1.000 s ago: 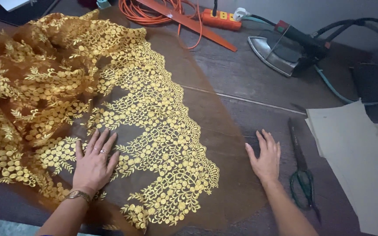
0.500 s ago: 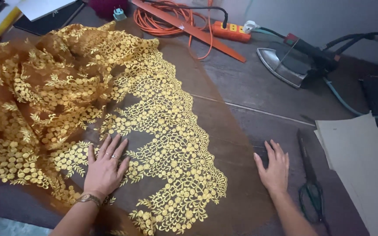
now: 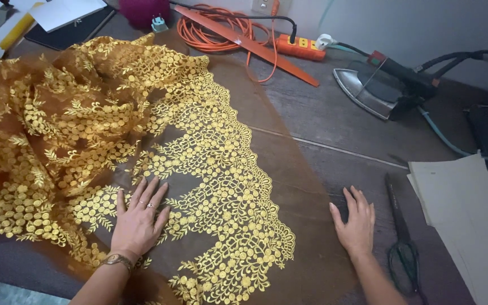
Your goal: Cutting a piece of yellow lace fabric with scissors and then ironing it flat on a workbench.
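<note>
While both hands — left hand [image 3: 138, 219], right hand [image 3: 355, 223] — press flat, grip wide, lace fabric [image 3: 142, 152] runs lengthwise up-left.

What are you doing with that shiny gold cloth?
A person has spread a brown net fabric with gold embroidery across a dark table. The left hand lies flat on the embroidered part, and the right hand presses flat at the fabric's plain edge. Green-handled scissors lie just right of that hand, beside pale paper sheets. Farther back sit an iron and an orange extension cord.
</note>
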